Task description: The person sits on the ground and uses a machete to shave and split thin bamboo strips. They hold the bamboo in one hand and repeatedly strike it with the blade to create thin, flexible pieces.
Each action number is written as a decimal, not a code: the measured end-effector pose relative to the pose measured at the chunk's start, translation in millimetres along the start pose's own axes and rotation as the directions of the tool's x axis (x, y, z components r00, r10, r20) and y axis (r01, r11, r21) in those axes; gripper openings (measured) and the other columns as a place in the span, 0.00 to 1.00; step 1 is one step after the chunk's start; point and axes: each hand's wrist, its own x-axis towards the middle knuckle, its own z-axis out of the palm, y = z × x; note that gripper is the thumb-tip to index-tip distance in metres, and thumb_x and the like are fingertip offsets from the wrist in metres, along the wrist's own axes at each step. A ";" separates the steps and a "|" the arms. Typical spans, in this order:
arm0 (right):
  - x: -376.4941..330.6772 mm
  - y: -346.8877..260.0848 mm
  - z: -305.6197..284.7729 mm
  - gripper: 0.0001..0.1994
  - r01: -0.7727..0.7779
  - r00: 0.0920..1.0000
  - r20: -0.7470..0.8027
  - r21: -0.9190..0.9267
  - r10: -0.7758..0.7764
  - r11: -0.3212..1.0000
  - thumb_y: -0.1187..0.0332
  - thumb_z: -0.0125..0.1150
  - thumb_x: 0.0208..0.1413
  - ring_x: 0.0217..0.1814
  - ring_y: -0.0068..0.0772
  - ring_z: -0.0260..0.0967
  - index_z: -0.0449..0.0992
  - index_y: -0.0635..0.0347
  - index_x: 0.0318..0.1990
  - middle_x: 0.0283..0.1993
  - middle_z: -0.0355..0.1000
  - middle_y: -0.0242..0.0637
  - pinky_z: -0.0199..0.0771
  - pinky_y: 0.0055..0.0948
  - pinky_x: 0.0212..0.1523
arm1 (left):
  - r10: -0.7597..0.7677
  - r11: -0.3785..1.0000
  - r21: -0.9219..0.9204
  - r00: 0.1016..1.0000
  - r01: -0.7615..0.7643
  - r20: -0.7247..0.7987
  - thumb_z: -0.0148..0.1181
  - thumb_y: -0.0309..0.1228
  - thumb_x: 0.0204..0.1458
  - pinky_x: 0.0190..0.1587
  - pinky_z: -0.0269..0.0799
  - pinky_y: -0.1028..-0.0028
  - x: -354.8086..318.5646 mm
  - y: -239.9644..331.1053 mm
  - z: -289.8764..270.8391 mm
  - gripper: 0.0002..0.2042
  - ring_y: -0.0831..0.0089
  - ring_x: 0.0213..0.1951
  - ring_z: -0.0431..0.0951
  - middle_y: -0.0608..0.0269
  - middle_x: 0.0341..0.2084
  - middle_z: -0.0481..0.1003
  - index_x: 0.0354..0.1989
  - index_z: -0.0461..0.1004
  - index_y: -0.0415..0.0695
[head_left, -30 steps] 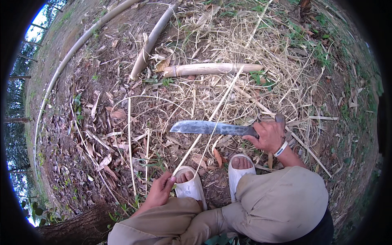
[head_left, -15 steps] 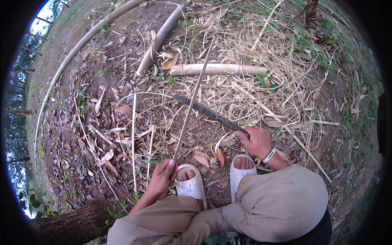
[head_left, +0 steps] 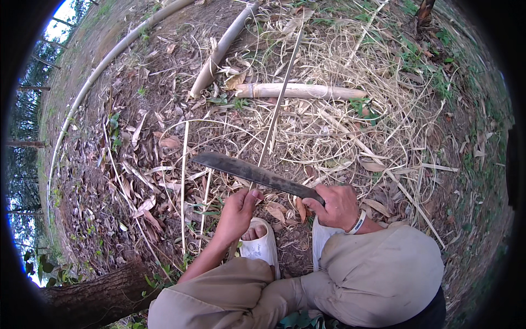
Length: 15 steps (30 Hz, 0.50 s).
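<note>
My right hand (head_left: pixel 337 206) is wrapped round the handle of a machete (head_left: pixel 249 171), its dark blade reaching leftward. A long, thin bamboo strip (head_left: pixel 284 88) is pinched in my left hand (head_left: pixel 239 213) by its near end and slants up and away to the right. The blade lies across the strip just beyond my left fingertips, covering a short part of it. The machete's handle is mostly hidden by my right fingers.
Beyond the strip lies a short pale pole (head_left: pixel 307 91), and a thicker pole (head_left: pixel 224 50) stretches away behind it. Curly shavings (head_left: pixel 350 131) cover the ground at right, dry leaves (head_left: pixel 145 205) at left. A log (head_left: pixel 98 293) lies at lower left, near my sandals (head_left: pixel 261 247).
The machete has come nearer and to the left, down the strip toward my left hand. My left hand has lifted forward and right, carrying the strip with it.
</note>
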 end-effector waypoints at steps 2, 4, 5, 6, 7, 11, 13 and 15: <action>-1.8 -4.6 11.5 0.22 0.056 0.998 0.024 -0.013 -0.055 0.998 0.46 0.58 0.57 0.16 0.46 0.70 0.72 0.56 0.24 0.16 0.71 0.42 0.68 0.42 0.18 | 0.091 0.990 0.111 0.994 -0.085 -0.057 0.49 0.31 0.62 0.25 0.63 0.67 -0.3 -1.5 2.5 0.12 0.66 0.19 0.70 0.56 0.15 0.69 0.34 0.75 0.34; -3.4 -3.8 12.0 0.21 0.039 0.998 0.058 -0.012 -0.038 0.999 0.48 0.59 0.56 0.18 0.47 0.70 0.71 0.57 0.25 0.17 0.69 0.41 0.66 0.42 0.19 | 0.198 0.962 0.213 0.975 -0.173 -0.099 0.50 0.28 0.60 0.28 0.66 0.63 -2.9 -4.5 5.6 0.10 0.57 0.21 0.73 0.48 0.18 0.71 0.33 0.74 0.33; -3.1 -3.0 11.7 0.20 0.036 0.997 0.076 -0.011 -0.035 0.999 0.49 0.59 0.56 0.19 0.48 0.70 0.71 0.58 0.26 0.17 0.69 0.40 0.65 0.42 0.20 | 0.258 0.940 0.261 0.959 -0.221 -0.118 0.50 0.27 0.59 0.29 0.67 0.61 -5.6 -5.8 7.3 0.10 0.53 0.23 0.74 0.45 0.19 0.72 0.32 0.74 0.33; -3.3 1.7 16.0 0.21 0.036 0.998 0.054 -0.003 -0.036 0.999 0.47 0.59 0.55 0.18 0.48 0.70 0.71 0.57 0.25 0.17 0.69 0.40 0.64 0.43 0.20 | 0.318 0.913 0.310 0.939 -0.266 -0.133 0.50 0.26 0.58 0.30 0.68 0.59 -8.2 -7.1 8.7 0.09 0.48 0.24 0.75 0.42 0.21 0.73 0.32 0.74 0.33; -3.7 5.8 15.9 0.22 0.066 0.997 0.052 -0.026 -0.064 0.997 0.45 0.58 0.55 0.18 0.47 0.70 0.72 0.56 0.25 0.16 0.69 0.40 0.65 0.42 0.19 | 0.346 0.898 0.332 0.930 -0.289 -0.126 0.50 0.26 0.58 0.30 0.68 0.59 -10.4 -8.5 10.0 0.09 0.48 0.24 0.75 0.42 0.20 0.72 0.32 0.74 0.33; -0.2 55.1 -0.8 0.24 0.039 0.999 -0.029 -0.200 -0.045 0.979 0.42 0.57 0.55 0.17 0.46 0.70 0.72 0.55 0.25 0.15 0.69 0.40 0.67 0.42 0.18 | 0.206 0.923 0.346 0.976 -0.169 -0.072 0.49 0.30 0.62 0.26 0.66 0.59 -20.7 5.6 6.1 0.12 0.49 0.21 0.73 0.46 0.16 0.71 0.30 0.71 0.34; 0.8 70.6 -9.0 0.24 0.014 0.999 -0.032 -0.253 -0.022 0.967 0.42 0.57 0.54 0.17 0.47 0.70 0.71 0.56 0.24 0.14 0.68 0.40 0.67 0.42 0.19 | 0.092 0.939 0.335 0.995 -0.070 -0.050 0.48 0.32 0.63 0.25 0.65 0.60 -25.8 9.2 6.3 0.14 0.51 0.19 0.72 0.48 0.15 0.70 0.29 0.70 0.35; 3.2 67.7 -16.9 0.25 0.033 0.999 0.023 -0.238 -0.028 0.971 0.42 0.58 0.54 0.17 0.48 0.69 0.70 0.56 0.23 0.14 0.68 0.41 0.67 0.43 0.19 | 0.081 0.936 0.346 0.996 -0.067 -0.025 0.48 0.33 0.63 0.25 0.64 0.60 -25.1 5.1 3.7 0.15 0.51 0.19 0.71 0.48 0.15 0.70 0.27 0.69 0.35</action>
